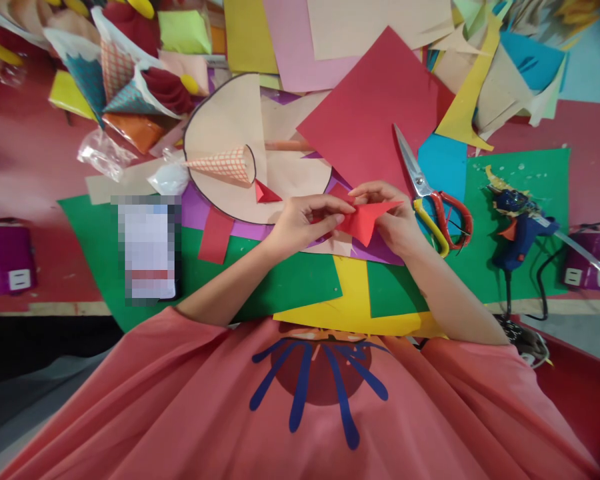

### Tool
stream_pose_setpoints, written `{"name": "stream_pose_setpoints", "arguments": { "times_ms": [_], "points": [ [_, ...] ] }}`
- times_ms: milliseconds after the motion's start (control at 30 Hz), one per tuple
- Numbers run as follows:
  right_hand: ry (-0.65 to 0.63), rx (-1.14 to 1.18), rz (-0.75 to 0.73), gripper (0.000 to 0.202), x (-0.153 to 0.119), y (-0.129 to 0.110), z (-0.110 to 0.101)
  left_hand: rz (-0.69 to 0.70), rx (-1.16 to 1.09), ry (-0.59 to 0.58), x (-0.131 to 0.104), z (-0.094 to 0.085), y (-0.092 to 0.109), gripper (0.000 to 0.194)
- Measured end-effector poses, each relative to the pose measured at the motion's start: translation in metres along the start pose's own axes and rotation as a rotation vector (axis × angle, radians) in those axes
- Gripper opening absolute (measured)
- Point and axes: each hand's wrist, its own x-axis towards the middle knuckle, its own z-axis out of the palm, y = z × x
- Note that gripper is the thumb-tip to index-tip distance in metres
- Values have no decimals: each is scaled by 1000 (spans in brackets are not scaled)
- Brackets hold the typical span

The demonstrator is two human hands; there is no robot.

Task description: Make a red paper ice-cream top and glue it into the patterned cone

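Note:
A small folded piece of red paper [364, 223] is held between my two hands, its point hanging down. My left hand [313, 219] pinches its left edge, and my right hand [387, 212] grips its upper right side. Beneath and to the left lies a round cream paper piece [220, 120] with a black edge. On it rest a checkered paper cone [225, 165] and a small red folded piece [267, 193]. A large red sheet [370, 107] lies beyond my hands, with open scissors [420, 187] at its right side.
A blue glue gun [516, 243] lies at the right on green sheets [540, 180]. At the left are a phone [149, 250] and a red strip [216, 235]. Finished-looking cones [117, 67] stand at the back left. Paper scraps [505, 87] pile up at the back right.

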Motion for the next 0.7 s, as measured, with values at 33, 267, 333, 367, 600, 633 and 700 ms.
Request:
{"name": "stream_pose_setpoints", "arguments": {
  "times_ms": [33, 267, 333, 367, 600, 633, 700],
  "points": [
    [-21, -3, -8, 19, 0, 0, 0, -23, -25, -6, 1, 0, 1, 15],
    [-48, -94, -52, 10, -2, -3, -2, -15, -105, 67, 3, -2, 3, 25],
    [-22, -101, -97, 12, -2, -5, -3, 22, -76, 119, 4, -3, 3, 25],
    [-15, -95, -117, 13, -2, -5, -3, 38, -64, 143, 4, -4, 2, 24],
    [59, -125, -112, 4, -2, -6, -3, 62, -38, 248, 3, -4, 1, 24],
    [70, -125, -105, 5, -2, -6, -3, 60, -40, 253, 3, -3, 2, 24],
    [81, -111, -101, 6, -1, -6, -4, 44, -32, 244, 3, -3, 3, 23]
  ]
}}
